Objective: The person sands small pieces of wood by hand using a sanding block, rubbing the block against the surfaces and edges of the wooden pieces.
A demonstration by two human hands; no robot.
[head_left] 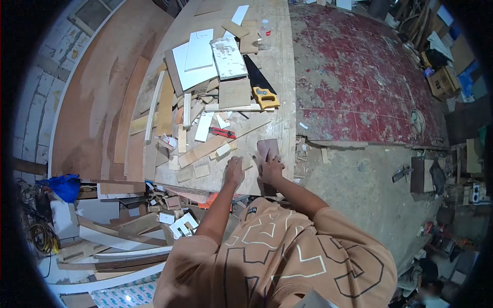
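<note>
My right hand [271, 168] rests near the bench's front edge with bent fingers pressed on a brownish-purple sheet that looks like sandpaper [267, 147]. Part of the sheet is hidden under the hand. To its left, my left hand [234, 172] is on the bench with curled fingers, and a small wood strip [248, 167] sticks out beside them. Further left lie small wood blocks [202, 171] and a long wood strip [203, 152]. Beyond the hands are a red utility knife [222, 133] and a handsaw with a yellow handle [265, 98].
White and bare boards [229, 57] are stacked farther up the wooden bench [281, 66], near a clear plastic bottle [265, 28]. Offcuts and curved strips [123, 236] fill the lower left. A large brown panel [97, 87] leans at the left. Red flooring [354, 77] lies to the right.
</note>
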